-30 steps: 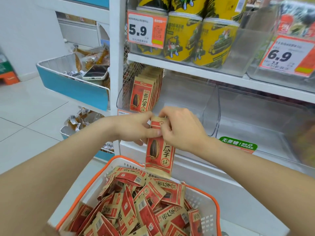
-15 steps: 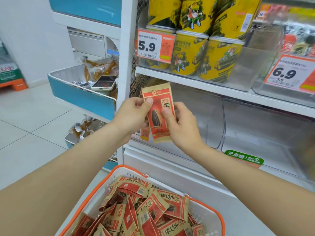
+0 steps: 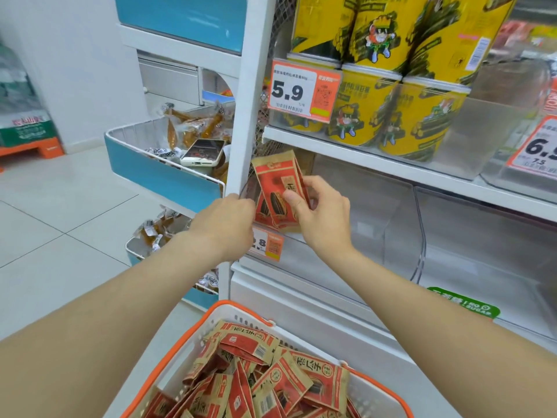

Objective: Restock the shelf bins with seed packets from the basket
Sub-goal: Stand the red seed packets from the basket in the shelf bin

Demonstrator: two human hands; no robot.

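Note:
A red and tan seed packet (image 3: 278, 182) stands upright at the left end of the clear shelf bin (image 3: 385, 206), against other packets behind it. My right hand (image 3: 319, 212) pinches it, thumb on its front. My left hand (image 3: 229, 227) is at the bin's left front edge beside the packets, fingers curled and hidden; I cannot see whether it holds anything. Below, the orange-rimmed white basket (image 3: 187, 342) holds several loose seed packets (image 3: 271, 375).
Yellow snack tubs (image 3: 401, 113) and a 5.9 price tag (image 3: 301, 89) fill the shelf above. The white upright post (image 3: 247, 116) stands left of the bin. Blue-fronted wire bins (image 3: 162, 173) on the left hold snacks and a phone (image 3: 203, 152). A second clear bin (image 3: 488, 242) sits right.
Both hands lifted the packet out of the basket and carried it up and left into the bin. My left hand has come off its front and dropped to the bin's left edge.

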